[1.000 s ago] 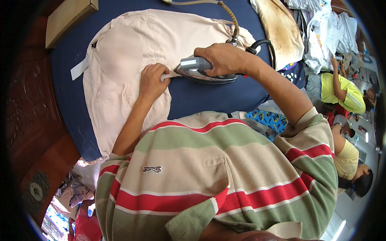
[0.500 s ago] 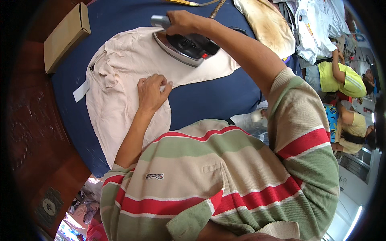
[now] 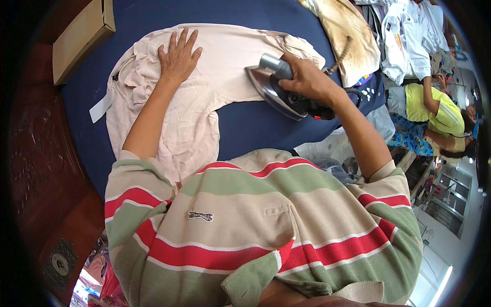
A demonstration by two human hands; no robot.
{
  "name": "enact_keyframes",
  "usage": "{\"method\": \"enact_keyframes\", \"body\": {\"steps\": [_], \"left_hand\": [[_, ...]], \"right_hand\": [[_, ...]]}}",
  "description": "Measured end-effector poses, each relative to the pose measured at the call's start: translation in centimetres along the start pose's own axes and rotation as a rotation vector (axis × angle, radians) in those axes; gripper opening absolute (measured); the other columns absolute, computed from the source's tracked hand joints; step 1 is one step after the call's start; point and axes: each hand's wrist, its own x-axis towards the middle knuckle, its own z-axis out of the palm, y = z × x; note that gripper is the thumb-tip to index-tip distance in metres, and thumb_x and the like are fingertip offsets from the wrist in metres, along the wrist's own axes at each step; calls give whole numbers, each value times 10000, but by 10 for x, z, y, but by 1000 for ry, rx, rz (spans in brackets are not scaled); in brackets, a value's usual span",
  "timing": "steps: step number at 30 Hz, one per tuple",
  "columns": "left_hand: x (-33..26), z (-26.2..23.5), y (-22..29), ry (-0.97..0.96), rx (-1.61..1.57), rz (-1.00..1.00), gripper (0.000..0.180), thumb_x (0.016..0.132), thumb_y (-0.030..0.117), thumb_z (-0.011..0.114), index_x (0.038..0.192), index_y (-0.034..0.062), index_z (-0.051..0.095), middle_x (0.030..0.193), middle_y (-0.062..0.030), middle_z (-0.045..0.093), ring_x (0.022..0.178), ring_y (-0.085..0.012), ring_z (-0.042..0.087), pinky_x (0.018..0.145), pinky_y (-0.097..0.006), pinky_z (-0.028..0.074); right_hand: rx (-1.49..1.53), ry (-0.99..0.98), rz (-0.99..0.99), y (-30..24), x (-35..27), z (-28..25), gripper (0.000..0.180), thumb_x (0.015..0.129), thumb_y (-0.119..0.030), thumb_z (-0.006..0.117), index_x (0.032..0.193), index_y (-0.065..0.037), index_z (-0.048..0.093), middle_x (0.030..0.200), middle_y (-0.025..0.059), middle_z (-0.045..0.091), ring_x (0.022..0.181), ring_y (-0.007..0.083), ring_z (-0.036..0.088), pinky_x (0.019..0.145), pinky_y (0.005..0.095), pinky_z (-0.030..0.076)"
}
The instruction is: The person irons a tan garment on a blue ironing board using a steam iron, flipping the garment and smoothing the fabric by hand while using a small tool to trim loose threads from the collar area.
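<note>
A pale pink garment (image 3: 225, 56) lies spread over a dark blue padded surface (image 3: 250, 123), smooth along its far part and crumpled at the left. My left hand (image 3: 179, 57) rests flat on its upper left part, fingers spread. In my right hand (image 3: 307, 79) is the grey handle of a clothes iron (image 3: 289, 100), closed in my fingers. The iron's pointed end overlaps the near edge of the garment, and its rear is over the blue surface. Its soleplate is mostly hidden. A white tag (image 3: 101, 108) sticks out from the garment's left side.
An open cardboard box (image 3: 82, 38) stands at the far left. A scorched cream pad (image 3: 345, 41) and a coiled cord (image 3: 341, 56) are at the far right, with white clothes (image 3: 404, 41) beyond. People, one in a yellow shirt (image 3: 444, 108), are at the right. Carved dark wood (image 3: 43, 148) borders the left.
The iron has moved right and nearer in my right hand. My left hand has shifted farther away and flattened, its fingers spreading. The garment's right part now lies opened out.
</note>
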Motion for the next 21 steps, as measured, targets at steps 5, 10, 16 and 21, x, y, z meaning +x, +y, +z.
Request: {"method": "enact_keyframes", "body": {"steps": [5, 10, 16, 21], "left_hand": [[35, -1, -10, 258, -138, 82, 501, 864, 408, 516, 1330, 246, 432, 1348, -44, 443, 1270, -217, 373, 1003, -558, 223], [93, -28, -18, -258, -304, 21, 364, 791, 398, 610, 1069, 164, 623, 1020, -20, 624, 998, -193, 557, 934, -417, 334], [108, -19, -35, -337, -493, 23, 277, 815, 367, 579, 922, 123, 657, 927, -32, 669, 912, -206, 617, 811, -334, 442], [108, -20, -31, -313, -405, 55, 274, 873, 341, 503, 1021, 141, 619, 961, -27, 662, 939, -217, 617, 835, -390, 435]], "right_hand": [[-2, 66, 32, -12, 10, 2, 451, 721, -145, 653, 1100, 49, 504, 857, 209, 598, 801, 274, 590, 752, 346, 450], [44, 121, 41, -5, 14, -14, 492, 730, -151, 657, 1151, 44, 496, 941, 185, 603, 858, 240, 583, 805, 323, 446], [-12, 76, -21, -2, 24, -16, 476, 734, -150, 648, 1144, 37, 497, 980, 208, 598, 885, 288, 594, 813, 347, 450], [-58, -5, 1, -18, 31, -12, 432, 735, -163, 639, 1105, 23, 515, 931, 212, 612, 860, 306, 608, 795, 359, 452]]}}
